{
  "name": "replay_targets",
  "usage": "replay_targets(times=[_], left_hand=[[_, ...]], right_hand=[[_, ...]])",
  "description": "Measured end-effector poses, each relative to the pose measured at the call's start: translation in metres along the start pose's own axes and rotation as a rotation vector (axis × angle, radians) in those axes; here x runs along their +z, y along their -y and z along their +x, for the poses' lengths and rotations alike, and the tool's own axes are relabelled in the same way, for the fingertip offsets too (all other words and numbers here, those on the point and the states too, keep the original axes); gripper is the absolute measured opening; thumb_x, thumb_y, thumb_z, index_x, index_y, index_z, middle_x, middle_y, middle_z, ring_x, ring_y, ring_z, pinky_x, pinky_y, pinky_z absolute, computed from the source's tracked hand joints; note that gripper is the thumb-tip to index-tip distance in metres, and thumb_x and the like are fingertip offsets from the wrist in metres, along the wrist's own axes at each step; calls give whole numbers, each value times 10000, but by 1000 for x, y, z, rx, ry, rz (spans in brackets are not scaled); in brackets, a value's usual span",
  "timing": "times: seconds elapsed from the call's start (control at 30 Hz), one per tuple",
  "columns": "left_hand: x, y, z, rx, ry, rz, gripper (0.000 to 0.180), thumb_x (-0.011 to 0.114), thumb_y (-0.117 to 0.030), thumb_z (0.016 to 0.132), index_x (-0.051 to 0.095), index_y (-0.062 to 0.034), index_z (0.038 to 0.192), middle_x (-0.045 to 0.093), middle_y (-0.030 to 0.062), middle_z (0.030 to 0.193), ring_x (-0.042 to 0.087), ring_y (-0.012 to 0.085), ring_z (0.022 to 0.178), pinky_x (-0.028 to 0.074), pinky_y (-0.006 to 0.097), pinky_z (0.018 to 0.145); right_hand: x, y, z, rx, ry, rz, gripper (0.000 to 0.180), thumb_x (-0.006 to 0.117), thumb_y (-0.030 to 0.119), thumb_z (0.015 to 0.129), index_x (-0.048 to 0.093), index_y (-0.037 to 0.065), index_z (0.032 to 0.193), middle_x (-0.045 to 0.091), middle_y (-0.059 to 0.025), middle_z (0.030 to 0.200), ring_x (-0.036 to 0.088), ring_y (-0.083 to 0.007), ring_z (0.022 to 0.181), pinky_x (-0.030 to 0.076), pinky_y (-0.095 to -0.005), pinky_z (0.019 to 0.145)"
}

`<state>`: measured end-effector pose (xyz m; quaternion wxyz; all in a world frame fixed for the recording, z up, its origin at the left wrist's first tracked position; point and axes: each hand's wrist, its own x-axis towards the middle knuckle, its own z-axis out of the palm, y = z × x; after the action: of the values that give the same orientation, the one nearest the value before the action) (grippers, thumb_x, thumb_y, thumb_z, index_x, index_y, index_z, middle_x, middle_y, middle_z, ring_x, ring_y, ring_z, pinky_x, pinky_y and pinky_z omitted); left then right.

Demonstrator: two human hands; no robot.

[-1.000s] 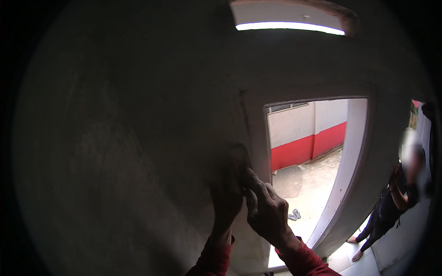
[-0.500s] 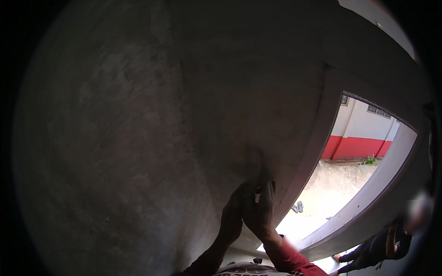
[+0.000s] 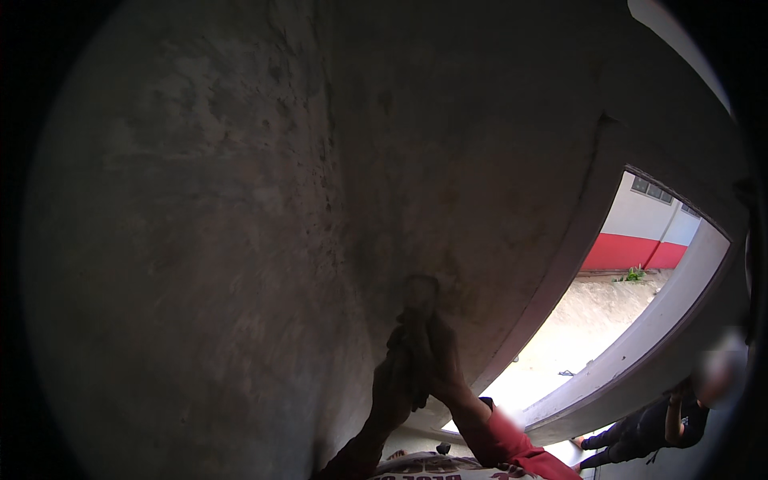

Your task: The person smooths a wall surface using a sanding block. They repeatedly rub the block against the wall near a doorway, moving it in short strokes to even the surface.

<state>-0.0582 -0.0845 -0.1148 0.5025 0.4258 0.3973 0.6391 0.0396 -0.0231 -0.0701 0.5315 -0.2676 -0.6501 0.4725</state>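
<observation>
Both my hands are raised against a dark, rough grey wall (image 3: 240, 200). My left hand (image 3: 394, 384) and my right hand (image 3: 442, 364) are pressed close together around a small flat tool (image 3: 419, 294) that rests on the wall surface. What kind of tool it is stays unclear in the dim light. My red sleeves come up from the lower edge.
To the right of my hands is a doorway opening (image 3: 608, 320) with a pale frame, showing sunlit ground and a white-and-red wall (image 3: 640, 240) outside. Another person in dark clothes (image 3: 656, 428) stands at the lower right near the doorway.
The view has swung left and tilted, so the doorway has slid to the right. My hands stay together on the wall, now lower in the picture.
</observation>
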Motion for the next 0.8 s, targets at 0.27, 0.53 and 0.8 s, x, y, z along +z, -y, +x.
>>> replay_targets(times=[0.27,0.53,0.8], left_hand=[[-4,5,8,84,-156,531,224,627,-104,975,595,42,1141,674,191,879,681,321,761,511,424,617],[-7,-8,7,156,-174,381,524,348,-435,1147,614,15,1112,585,41,657,539,108,522,403,290,474],[-7,-9,7,137,-274,380,198,604,-157,1004,607,23,1088,685,127,820,680,227,724,524,383,637]], right_hand=[[3,1,19,-448,76,-532,249,644,96,919,610,-21,1136,679,-132,864,630,-305,697,496,-405,637],[8,-4,21,-572,112,-729,463,680,129,847,590,-42,1267,649,-193,1068,639,-380,860,505,-454,726],[16,0,23,-840,-20,-720,438,690,122,825,603,-31,1225,652,-192,961,638,-383,776,502,-481,676]])
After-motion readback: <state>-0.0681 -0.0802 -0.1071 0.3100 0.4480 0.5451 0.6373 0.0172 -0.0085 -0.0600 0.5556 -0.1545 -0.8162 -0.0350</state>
